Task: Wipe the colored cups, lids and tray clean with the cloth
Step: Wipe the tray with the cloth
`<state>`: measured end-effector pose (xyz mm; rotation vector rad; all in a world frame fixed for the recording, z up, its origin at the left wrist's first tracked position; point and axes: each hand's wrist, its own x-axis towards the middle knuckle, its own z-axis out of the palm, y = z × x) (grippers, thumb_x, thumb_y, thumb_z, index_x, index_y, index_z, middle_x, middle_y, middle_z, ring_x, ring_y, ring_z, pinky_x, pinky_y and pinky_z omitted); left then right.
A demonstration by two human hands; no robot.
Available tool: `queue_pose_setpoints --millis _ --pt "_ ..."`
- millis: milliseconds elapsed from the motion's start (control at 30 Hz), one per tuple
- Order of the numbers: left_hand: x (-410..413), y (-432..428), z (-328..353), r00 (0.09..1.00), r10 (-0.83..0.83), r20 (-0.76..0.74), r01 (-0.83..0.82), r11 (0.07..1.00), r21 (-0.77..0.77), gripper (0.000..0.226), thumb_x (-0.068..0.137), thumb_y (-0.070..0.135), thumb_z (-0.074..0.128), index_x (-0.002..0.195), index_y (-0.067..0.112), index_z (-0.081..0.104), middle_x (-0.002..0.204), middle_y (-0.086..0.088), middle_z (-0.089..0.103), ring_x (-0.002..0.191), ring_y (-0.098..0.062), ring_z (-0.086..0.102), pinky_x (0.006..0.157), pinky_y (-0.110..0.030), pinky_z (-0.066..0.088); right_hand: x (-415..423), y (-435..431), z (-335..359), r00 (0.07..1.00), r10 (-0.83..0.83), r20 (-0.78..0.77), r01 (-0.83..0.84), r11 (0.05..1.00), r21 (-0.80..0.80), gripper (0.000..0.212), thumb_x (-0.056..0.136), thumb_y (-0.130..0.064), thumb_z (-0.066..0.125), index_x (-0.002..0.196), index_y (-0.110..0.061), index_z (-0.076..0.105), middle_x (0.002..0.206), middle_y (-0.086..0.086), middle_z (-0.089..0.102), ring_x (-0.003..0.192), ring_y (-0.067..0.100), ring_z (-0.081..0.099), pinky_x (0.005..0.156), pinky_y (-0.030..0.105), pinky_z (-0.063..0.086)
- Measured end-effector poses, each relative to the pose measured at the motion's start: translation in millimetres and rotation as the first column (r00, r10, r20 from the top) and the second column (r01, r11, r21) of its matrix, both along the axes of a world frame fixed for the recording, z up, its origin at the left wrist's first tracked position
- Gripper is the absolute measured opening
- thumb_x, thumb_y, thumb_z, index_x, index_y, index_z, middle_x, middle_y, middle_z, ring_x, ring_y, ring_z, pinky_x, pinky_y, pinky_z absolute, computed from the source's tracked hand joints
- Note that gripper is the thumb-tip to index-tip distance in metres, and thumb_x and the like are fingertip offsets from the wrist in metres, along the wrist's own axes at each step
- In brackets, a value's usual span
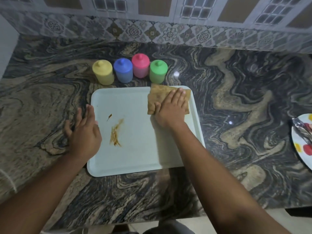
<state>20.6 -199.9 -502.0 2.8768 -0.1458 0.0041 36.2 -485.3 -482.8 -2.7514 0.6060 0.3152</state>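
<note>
A pale tray (135,159) lies flat on the marbled counter with a brown smear (115,132) on its left half. My right hand (172,108) presses flat, fingers straight, on a folded brown cloth (156,97) at the tray's far right corner. My left hand (84,130) rests open at the tray's left edge, fingers straight, holding nothing. Behind the tray stand lidded cups in a row: yellow (103,72), blue (122,70), pink (140,65) and green (158,71).
A white plate (302,154) with coloured spots and something shiny on it juts in at the right edge. A patterned tile wall (152,31) runs along the back of the counter. The counter's front edge (219,215) is near my body.
</note>
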Motion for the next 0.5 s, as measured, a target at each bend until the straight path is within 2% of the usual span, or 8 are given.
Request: queue_pose_setpoints --millis 100,167,233,300,367,500 --pt "-0.6 -3.1 2.0 1.000 0.020 -0.001 -0.020 1.000 0.004 0.065 0.093 0.026 0.023 0.156 0.017 0.018 0.160 0.000 0.031 0.152 -0.022 0.012 0.116 -0.054 0.005 -17.0 21.1 -0.9 0.978 0.205 0.042 -0.206 0.979 0.008 0.079 0.106 -0.047 0.027 0.161 0.003 -0.001 0.167 0.026 -0.014 0.156 0.040 -0.017 0.126 0.054 -0.008" --pt "-0.4 -4.0 4.1 1.000 0.025 -0.007 -0.025 1.000 0.003 0.064 0.093 0.026 0.024 0.156 0.017 0.018 0.160 -0.001 0.032 0.152 -0.023 0.013 0.116 -0.055 0.006 -52.5 25.2 0.8 0.922 0.377 0.090 -0.381 0.924 0.023 0.078 0.105 -0.049 0.023 0.162 -0.002 0.000 0.170 0.019 -0.013 0.157 0.034 -0.018 0.128 0.051 -0.007" --pt "-0.9 -4.2 4.4 1.000 0.016 -0.007 -0.016 1.000 0.006 0.063 0.094 0.025 0.024 0.156 0.016 0.018 0.159 -0.001 0.033 0.152 -0.023 0.013 0.115 -0.055 0.006 -81.5 10.4 -1.3 0.889 0.445 0.107 -0.450 0.893 0.025 0.079 0.102 -0.054 0.017 0.163 -0.005 0.003 0.171 0.014 -0.008 0.158 0.028 -0.016 0.129 0.048 -0.005" --pt "-1.3 -3.1 4.5 1.000 0.015 -0.003 -0.015 1.000 -0.002 0.064 0.094 0.026 0.023 0.156 0.016 0.018 0.159 -0.001 0.035 0.152 -0.023 0.014 0.116 -0.055 0.006 -89.7 -15.6 -2.4 0.918 0.387 0.086 -0.389 0.921 0.004 0.081 0.100 -0.055 0.011 0.163 -0.005 0.005 0.172 0.012 -0.004 0.159 0.027 -0.013 0.129 0.046 -0.006" --pt "-2.0 -2.7 4.1 1.000 0.012 0.006 -0.012 1.000 -0.007 0.064 0.093 0.026 0.023 0.156 0.016 0.019 0.158 -0.002 0.037 0.152 -0.023 0.014 0.115 -0.054 0.006 -75.7 -34.1 -3.1 0.965 0.257 0.046 -0.255 0.966 -0.044 0.082 0.100 -0.054 0.009 0.162 -0.001 0.002 0.171 0.016 -0.006 0.159 0.030 -0.011 0.128 0.045 -0.007" --pt "-0.7 -2.5 2.2 1.000 0.016 0.007 -0.016 1.000 0.001 0.065 0.092 0.026 0.023 0.156 0.016 0.020 0.158 -0.001 0.035 0.152 -0.023 0.014 0.115 -0.054 0.006 -19.1 -15.8 -3.5 0.996 0.075 0.045 -0.074 0.997 -0.034 0.080 0.105 -0.049 0.022 0.160 0.004 -0.001 0.168 0.027 -0.008 0.157 0.040 -0.013 0.127 0.053 -0.009"
